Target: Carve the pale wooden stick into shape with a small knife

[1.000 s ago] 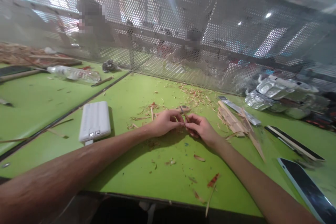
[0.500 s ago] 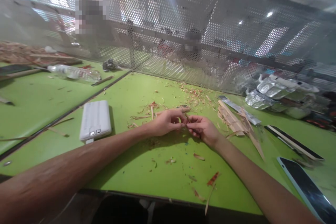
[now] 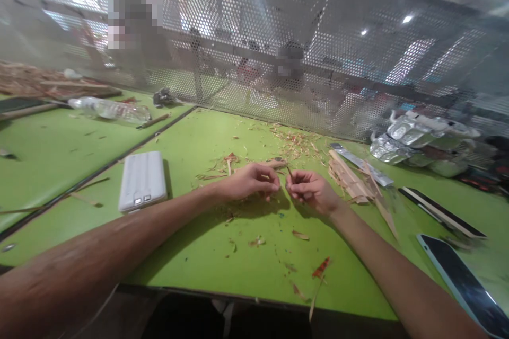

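Wooden sliver [image 3: 290, 174] pinched in right hand [image 3: 314, 191] fingers; left hand [image 3: 248, 183] fingers curled shut just beside sliver. Step: splitting, likely. Next needs steady regrip.

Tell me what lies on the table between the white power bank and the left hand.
In the head view, between the white power bank and the left hand: bare green table with a few thin wood shavings near the hand.

One head-worn camera looks forward and down, close over the green table [image 3: 207, 254], facing a mesh screen [image 3: 318, 63].
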Motion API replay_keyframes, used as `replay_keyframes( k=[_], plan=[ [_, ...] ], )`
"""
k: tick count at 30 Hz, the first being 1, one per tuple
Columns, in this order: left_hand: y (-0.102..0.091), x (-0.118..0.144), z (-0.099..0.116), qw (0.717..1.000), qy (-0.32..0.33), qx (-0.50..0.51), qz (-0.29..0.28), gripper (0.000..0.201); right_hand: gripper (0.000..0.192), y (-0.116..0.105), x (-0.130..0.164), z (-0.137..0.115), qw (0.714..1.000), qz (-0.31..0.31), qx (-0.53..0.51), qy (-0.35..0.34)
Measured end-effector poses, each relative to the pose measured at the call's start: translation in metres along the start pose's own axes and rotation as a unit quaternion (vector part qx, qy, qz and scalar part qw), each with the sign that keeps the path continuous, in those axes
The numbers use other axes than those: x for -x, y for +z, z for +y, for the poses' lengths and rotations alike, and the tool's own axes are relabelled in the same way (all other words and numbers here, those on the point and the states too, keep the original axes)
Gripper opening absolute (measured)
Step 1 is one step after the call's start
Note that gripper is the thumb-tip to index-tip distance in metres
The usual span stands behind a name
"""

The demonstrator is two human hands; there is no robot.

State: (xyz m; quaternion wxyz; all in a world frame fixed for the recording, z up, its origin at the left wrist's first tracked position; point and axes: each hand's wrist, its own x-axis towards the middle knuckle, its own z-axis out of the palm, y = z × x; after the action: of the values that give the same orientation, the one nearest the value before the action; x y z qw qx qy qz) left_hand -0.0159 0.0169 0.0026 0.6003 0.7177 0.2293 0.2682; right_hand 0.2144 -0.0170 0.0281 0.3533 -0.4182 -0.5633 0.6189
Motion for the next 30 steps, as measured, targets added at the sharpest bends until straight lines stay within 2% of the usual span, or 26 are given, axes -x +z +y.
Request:
replay_keyframes(
  k=[3, 6, 11, 18, 23, 30],
  plan=[
    [-0.001, -0.005, -0.006, 0.997, 0.004, -0.045, 0.065, 0.017, 0.022, -0.005, -0.002, 0.002, 0.998, 0.049, 0.027, -0.025],
    [0.002, -0.008, -0.008, 0.987, 0.029, -0.107, 0.117, 0.019, 0.027, -0.005, -0.007, 0.008, 0.996, 0.068, 0.047, -0.024],
    [0.011, -0.006, 0.0, 0.974, 0.041, -0.189, 0.121, 0.022, 0.029, 0.004, -0.009, 0.014, 0.994, 0.067, 0.081, -0.036],
    [0.016, -0.005, -0.001, 0.959, 0.087, -0.224, 0.152, 0.007, 0.031, 0.017, -0.006, 0.011, 0.991, 0.072, 0.102, -0.045],
    [0.016, -0.005, -0.002, 0.934, 0.123, -0.287, 0.176, 0.007, 0.024, 0.018, -0.006, 0.014, 0.993, 0.08, 0.08, -0.025],
    [0.015, -0.005, -0.004, 0.914, 0.116, -0.321, 0.217, 0.014, 0.02, 0.026, -0.003, 0.013, 0.997, 0.073, 0.031, 0.002]
  ],
)
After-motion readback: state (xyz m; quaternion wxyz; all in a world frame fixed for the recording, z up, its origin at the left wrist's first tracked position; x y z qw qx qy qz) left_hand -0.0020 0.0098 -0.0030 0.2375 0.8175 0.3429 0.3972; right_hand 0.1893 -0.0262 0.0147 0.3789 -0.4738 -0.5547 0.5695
